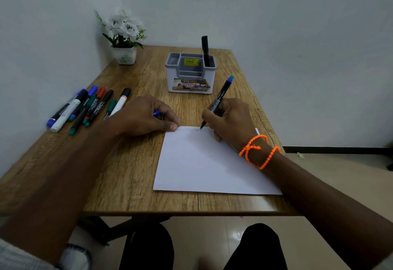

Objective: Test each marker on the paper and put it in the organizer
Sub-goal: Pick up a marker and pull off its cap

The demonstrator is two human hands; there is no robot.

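A white sheet of paper (204, 163) lies on the wooden table (136, 163), with a small zigzag line (197, 130) near its far edge. My right hand (230, 121) grips a black marker with a blue end (221, 97), its tip touching the paper beside the zigzag. My left hand (144, 116) holds a blue cap (157, 112) and its fingertips press the paper's far left corner. A grey and white organizer (190, 74) stands beyond the paper, with one black marker (205, 50) upright in its right compartment. Several capped markers (89, 108) lie in a row at the left.
A white pot of white flowers (124, 35) stands in the far left corner against the wall. The table's right edge drops to a tiled floor (319, 174). My knees (202, 248) show below the near edge.
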